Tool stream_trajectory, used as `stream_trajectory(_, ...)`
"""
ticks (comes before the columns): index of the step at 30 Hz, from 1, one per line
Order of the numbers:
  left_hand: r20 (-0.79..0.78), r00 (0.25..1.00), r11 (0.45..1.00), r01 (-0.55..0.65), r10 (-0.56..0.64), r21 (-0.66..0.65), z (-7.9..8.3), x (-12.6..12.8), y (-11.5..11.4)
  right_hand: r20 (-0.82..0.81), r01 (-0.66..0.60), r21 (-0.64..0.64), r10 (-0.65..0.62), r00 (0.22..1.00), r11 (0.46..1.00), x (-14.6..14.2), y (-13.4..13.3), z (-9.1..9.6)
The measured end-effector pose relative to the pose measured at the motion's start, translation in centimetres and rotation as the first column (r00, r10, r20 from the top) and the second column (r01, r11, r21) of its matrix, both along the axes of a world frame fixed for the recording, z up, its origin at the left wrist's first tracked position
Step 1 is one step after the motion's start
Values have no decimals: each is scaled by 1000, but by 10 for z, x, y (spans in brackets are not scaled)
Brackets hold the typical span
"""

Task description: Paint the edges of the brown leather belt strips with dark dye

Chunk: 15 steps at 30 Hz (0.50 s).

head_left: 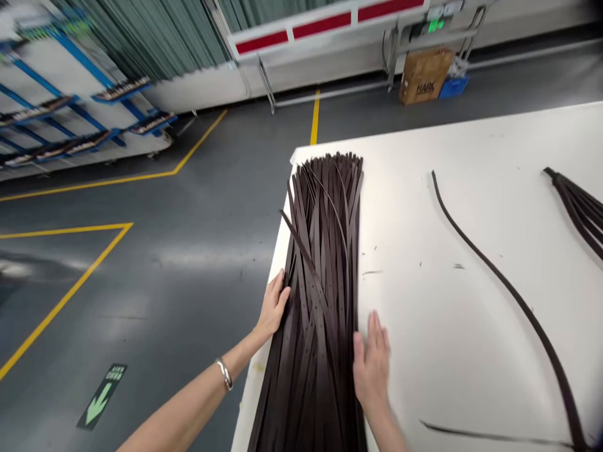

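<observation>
A thick pile of long dark brown leather strips [320,301], some with small holes, lies lengthwise along the left edge of the white table [414,376]. Against its left side rests my left hand [274,304], fingers stretched out along the strips and thumb lying near the top. On the other side, my right hand [373,361] is flat near the tabletop, fingers straight and thumb beside the pile's right edge. Neither hand grips a strip. A few strips cross loosely over the top, and one end sticks out to the left.
A single curved strip [506,285] lies on the table to the right, with a thin strip [494,433] near the bottom. Another bundle [577,204] is at the far right. Beyond the table stand a cardboard box [425,75] and a blue-framed rack [80,107].
</observation>
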<state>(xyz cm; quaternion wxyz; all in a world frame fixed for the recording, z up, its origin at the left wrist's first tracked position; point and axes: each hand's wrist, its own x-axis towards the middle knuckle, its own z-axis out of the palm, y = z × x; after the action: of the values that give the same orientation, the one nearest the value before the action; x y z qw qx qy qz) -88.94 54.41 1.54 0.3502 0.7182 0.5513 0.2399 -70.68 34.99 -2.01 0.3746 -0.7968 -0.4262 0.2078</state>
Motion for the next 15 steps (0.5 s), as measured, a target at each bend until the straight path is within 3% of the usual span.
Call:
stream_trajectory(4,32,993,993,-112,111,30,0,31,88,58,-27,66,23,998,997,2,-1,-12)
stream_trajectory(8,78,976,979,-204,202,23,-3,67,164,170,-106,35,99,980,994,-16,8,-18)
stream_trajectory(11,115,974,979,-199,194,32,-3,84,195,260,-108,26,98,961,994,-26,10,-26)
stream_trajectory(15,148,984,990,-110,95,93,3,103,220,357,-83,52,59,932,995,-26,10,-45)
